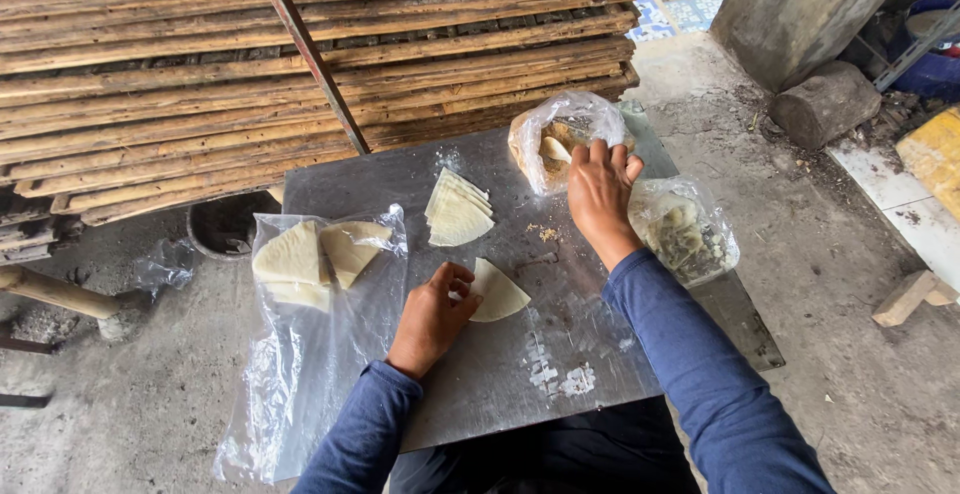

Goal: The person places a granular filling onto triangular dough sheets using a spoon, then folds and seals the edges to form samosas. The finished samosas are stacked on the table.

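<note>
My left hand [432, 316] rests on the grey metal table [520, 354], its fingers pinching the edge of a pale wedge-shaped wrapper [497, 292]. My right hand [598, 196] reaches into the open mouth of a clear plastic bag with brownish filling [548, 139] at the table's far side. Whether its fingers hold anything inside is hidden. A small fanned stack of wedge wrappers [455, 211] lies between the hands. More pale wedges [305, 257] lie on a clear plastic sheet [300, 374] draped over the table's left edge.
A second plastic bag with greenish filling [685, 232] sits right of my right forearm. Stacked bamboo racks [250, 64] fill the back left. A dark pot [225, 224] stands on the floor, and a stone block [825, 104] and a wooden block [910, 296] lie at right.
</note>
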